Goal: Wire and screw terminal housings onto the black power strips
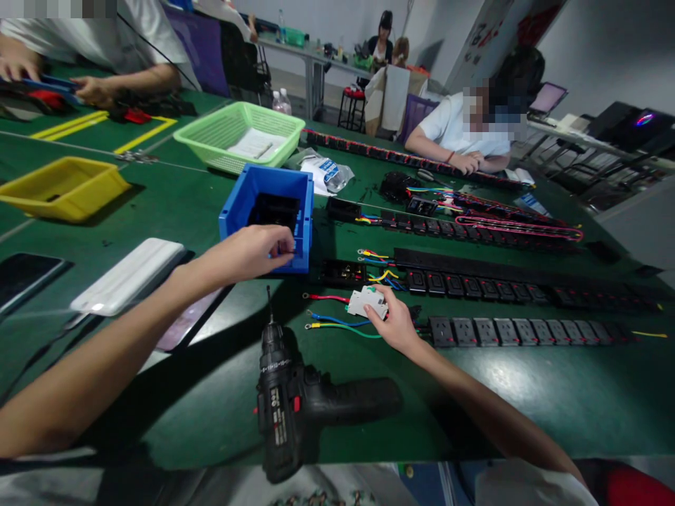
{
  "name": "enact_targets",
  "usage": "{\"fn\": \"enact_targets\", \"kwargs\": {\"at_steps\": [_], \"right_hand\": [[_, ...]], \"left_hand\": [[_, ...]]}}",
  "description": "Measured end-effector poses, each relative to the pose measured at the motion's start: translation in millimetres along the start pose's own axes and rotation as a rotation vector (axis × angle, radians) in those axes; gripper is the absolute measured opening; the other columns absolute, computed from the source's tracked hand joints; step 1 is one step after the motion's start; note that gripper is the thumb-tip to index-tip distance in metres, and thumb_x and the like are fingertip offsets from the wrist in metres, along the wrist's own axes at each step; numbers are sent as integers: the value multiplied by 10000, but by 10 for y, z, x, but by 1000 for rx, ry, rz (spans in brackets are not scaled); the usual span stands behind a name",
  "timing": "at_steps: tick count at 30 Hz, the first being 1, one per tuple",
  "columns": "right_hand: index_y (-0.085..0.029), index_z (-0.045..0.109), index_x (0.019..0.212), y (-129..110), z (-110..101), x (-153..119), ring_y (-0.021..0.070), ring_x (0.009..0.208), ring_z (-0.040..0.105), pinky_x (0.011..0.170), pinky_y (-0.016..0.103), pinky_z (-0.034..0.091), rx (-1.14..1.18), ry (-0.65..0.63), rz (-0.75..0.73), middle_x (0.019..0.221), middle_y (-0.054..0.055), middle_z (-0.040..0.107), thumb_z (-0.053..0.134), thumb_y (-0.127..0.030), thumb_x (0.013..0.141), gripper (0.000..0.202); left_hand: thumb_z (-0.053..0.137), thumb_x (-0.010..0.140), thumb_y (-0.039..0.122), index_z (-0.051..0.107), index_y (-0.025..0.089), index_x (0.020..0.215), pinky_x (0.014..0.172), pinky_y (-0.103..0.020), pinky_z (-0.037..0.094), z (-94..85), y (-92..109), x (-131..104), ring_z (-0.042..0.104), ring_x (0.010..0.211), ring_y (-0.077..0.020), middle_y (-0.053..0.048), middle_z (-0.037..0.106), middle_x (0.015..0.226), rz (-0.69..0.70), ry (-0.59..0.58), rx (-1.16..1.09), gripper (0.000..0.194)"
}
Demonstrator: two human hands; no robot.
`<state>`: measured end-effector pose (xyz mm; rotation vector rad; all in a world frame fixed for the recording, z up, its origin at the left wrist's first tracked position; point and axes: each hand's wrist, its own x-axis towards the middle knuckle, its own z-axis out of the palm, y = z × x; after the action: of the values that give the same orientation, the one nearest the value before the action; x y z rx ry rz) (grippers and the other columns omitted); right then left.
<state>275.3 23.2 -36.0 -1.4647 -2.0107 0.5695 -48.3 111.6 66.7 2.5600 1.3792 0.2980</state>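
My right hand (396, 320) holds a small white circuit breaker (363, 301) between thumb and fingers, above red, blue and green-yellow wires with ring terminals. Those wires run to a black power strip (506, 332) lying on the right. At the front edge of a blue bin (237, 218) is my left hand (261, 251), its fingers curled in a pinch; whatever they hold is hidden or too small to name. Dark parts lie inside the bin. A black cordless drill (279, 400) rests on the green table between my forearms, its bit pointing away from me.
More black socket strips (474, 284) with loose wires lie behind. A light green basket (211, 144), yellow tray (63, 186), white power bank (129, 274) and phone (29, 277) are left. Co-workers sit across the table (200, 414); a plastic bag (330, 172) lies beyond the bin.
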Motion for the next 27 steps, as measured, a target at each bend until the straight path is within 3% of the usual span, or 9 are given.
{"fn": "enact_targets", "kwargs": {"at_steps": [4,8,12,16,20,27], "right_hand": [[-212,464,1246,5,-2,0,223,891,652,772,311,494,-3,-4,-2,1070,64,669,533,-395,891,406],[-208,463,1249,-1,-4,-3,218,872,650,747,298,492,-6,-6,0,1051,63,670,533,-395,892,409],[-205,470,1242,-2,-7,-5,212,875,649,750,287,488,-5,-2,-4,1059,62,670,541,-386,886,405],[-200,473,1242,3,-4,-6,203,852,649,740,278,482,-6,2,-4,1049,60,672,546,-376,882,407],[-203,475,1241,2,-6,-12,201,843,647,734,275,477,-7,3,-3,1042,57,672,546,-382,881,408],[-209,475,1243,-2,-16,-19,192,806,641,707,267,460,-8,-5,9,998,41,674,549,-373,879,406]], "left_hand": [[534,842,358,633,175,906,670,-247,411,-85,-356,107,571,707,-157,-35,649,841,-63,24,111,218],[501,869,349,637,186,970,698,-252,404,-65,-511,175,582,816,-184,-57,638,973,-71,-4,258,235],[544,868,362,610,163,1131,769,-264,407,-18,-545,217,556,970,-207,-90,590,1151,-36,-124,369,336],[598,839,311,592,149,1198,778,-255,402,3,-556,286,529,914,-160,-74,579,1171,2,-199,361,394],[656,789,273,576,115,1222,767,-248,388,-2,-556,375,477,870,-140,-63,576,1124,15,-217,362,468],[619,781,168,545,100,1203,733,-211,362,-4,-543,423,445,844,-114,-38,533,1073,57,-178,319,434]]}}
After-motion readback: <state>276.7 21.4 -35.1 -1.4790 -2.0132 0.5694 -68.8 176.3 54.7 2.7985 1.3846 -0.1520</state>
